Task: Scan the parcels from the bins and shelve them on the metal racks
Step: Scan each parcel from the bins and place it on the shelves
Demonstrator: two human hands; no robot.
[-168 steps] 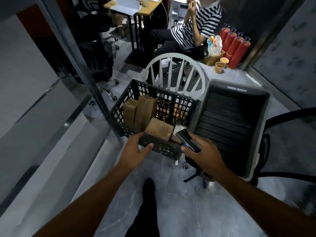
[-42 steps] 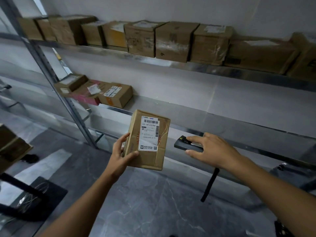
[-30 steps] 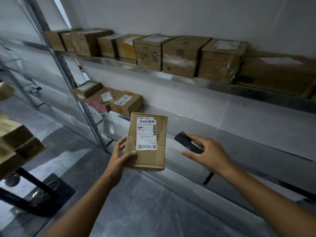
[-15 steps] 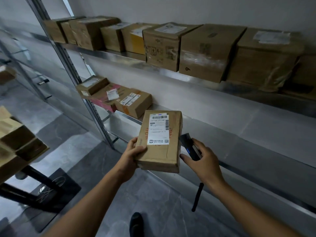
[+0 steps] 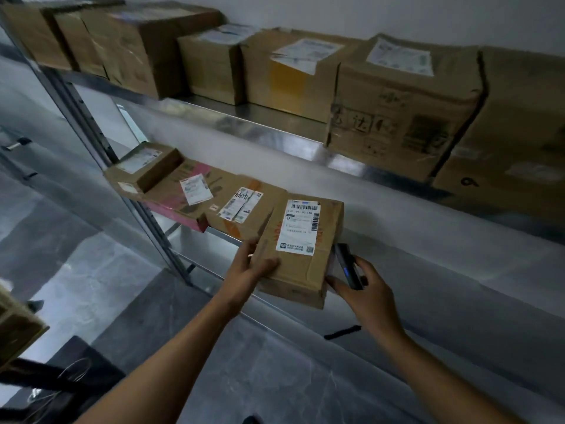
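A flat cardboard parcel (image 5: 298,264) with a white barcode label lies over the front edge of the middle metal shelf (image 5: 428,264), right beside three other parcels (image 5: 195,191) on that shelf. My left hand (image 5: 249,270) grips the parcel's near left corner, thumb on top. My right hand (image 5: 363,293) holds a black handheld scanner (image 5: 348,266) just right of the parcel, its blue light lit, and its fingertips touch the parcel's right side.
The upper shelf (image 5: 260,123) carries a row of several larger cardboard boxes (image 5: 397,102). A metal rack upright (image 5: 101,142) stands at the left. More boxes (image 5: 15,325) sit at the far left edge. The middle shelf runs bare to the right.
The parcel has moved forward and down onto the middle shelf beside the other parcels. I have stepped closer to the rack. The scanner has stayed at the parcel's right side.
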